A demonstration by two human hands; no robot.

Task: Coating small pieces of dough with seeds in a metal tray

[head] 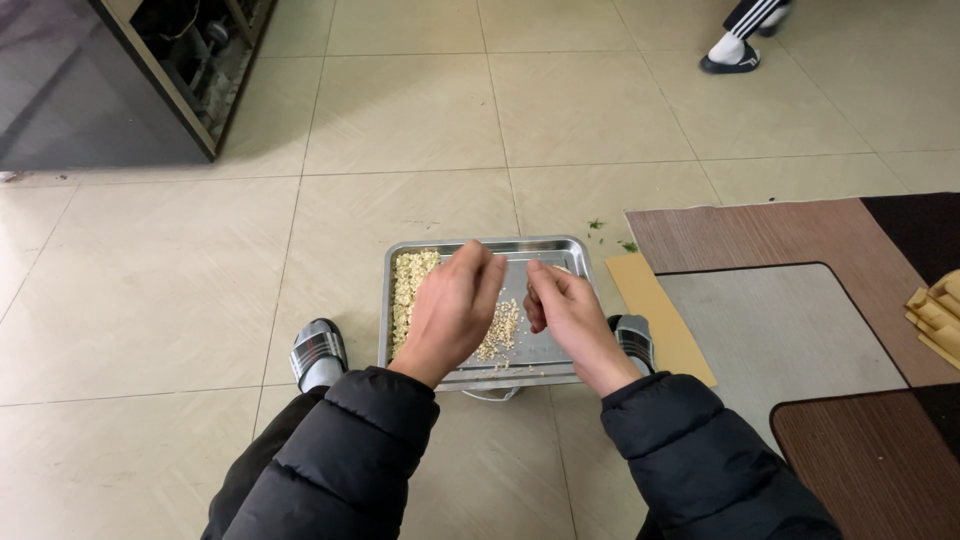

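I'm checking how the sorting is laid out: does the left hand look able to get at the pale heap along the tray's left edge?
Probably yes. The left hand hovers over the tray, right beside the heap, with nothing lying between them.

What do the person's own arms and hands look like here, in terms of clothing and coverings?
Both arms wear black puffy quilted jacket sleeves ending at the wrists. The left hand and right hand are bare: no gloves, and no rings or watch visible.

Shiny metal tray point(570, 250), glossy floor tiles point(400, 110), matt puffy jacket sleeves point(340, 450)
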